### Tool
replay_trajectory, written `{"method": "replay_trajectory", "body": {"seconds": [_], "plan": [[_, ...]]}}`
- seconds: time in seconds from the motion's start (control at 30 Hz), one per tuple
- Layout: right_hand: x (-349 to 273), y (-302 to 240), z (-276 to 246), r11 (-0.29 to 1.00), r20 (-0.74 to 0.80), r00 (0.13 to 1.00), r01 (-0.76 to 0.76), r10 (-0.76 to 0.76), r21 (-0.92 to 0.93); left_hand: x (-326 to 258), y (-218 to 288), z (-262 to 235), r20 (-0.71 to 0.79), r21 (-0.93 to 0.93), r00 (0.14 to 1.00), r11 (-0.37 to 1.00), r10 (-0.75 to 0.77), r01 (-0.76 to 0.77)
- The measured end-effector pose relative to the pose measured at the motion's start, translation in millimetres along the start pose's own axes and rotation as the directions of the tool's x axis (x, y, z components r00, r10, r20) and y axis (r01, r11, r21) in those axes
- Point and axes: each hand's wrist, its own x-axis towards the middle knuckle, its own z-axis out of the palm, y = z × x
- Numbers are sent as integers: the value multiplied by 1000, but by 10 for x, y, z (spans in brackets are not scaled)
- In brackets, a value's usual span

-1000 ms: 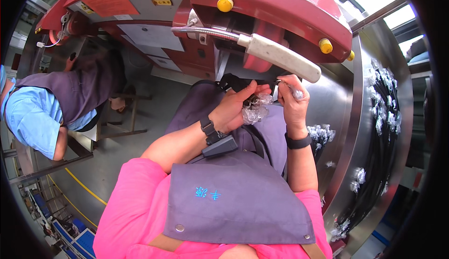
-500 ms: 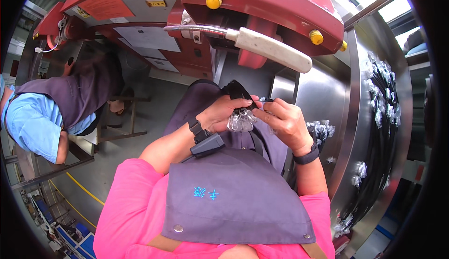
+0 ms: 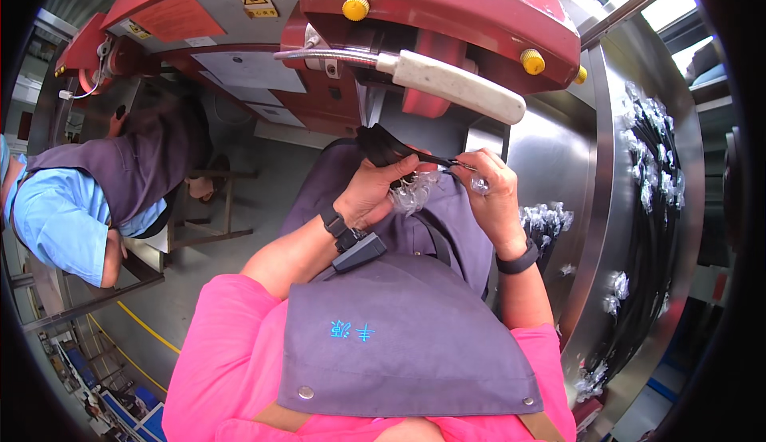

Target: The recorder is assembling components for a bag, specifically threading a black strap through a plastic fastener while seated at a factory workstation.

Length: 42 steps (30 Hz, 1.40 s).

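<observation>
My left hand point(image 3: 367, 193) is closed around a bundle of black straps point(image 3: 381, 144) over my lap. Clear plastic wrapping point(image 3: 412, 195) bunches at the near end of the bundle, below my fingers. One strap point(image 3: 435, 159) stretches out to the right from the bundle. Its end is pinched by my right hand point(image 3: 496, 195), where a thin shiny piece and a small clear plastic wrap point(image 3: 479, 183) show at the fingers. What lies inside the plastic is too small to make out.
A red machine point(image 3: 447, 15) with yellow knobs and a pale handle point(image 3: 459, 87) overhangs my hands. To my right, a metal trough point(image 3: 590, 282) holds many black straps point(image 3: 646, 234) with plastic-wrapped ends. More wrapped straps point(image 3: 546, 222) lie beside my right wrist. Another person point(image 3: 104, 171) sits at left.
My right hand has moved slightly right, drawing one strap out from the bundle; a small clear wrap now shows at its fingers. The bundle's black end has swung left and fanned out.
</observation>
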Motion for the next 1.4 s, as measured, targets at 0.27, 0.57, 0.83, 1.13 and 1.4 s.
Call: {"method": "replay_trajectory", "body": {"seconds": [0.27, 0.57, 0.83, 1.13, 1.4], "plan": [[86, 43, 317, 850, -99, 928, -280, 358, 447, 74, 18, 49, -72, -95, 997, 995, -37, 30], [270, 126, 429, 706, -46, 882, -342, 468, 620, 133, 36, 64, -87, -156, 996, 987, -36, 23], [336, 231, 449, 658, 7, 857, -401, 515, 638, 163, 35, 77, -133, -159, 991, 987, -35, 13], [388, 273, 467, 635, 40, 847, -427, 530, 643, 178, 62, 61, -115, -170, 992, 985, -48, 28], [379, 361, 478, 605, 53, 844, -425, 534, 673, 176, 67, 93, -119, -170, 992, 985, -51, 30]]}}
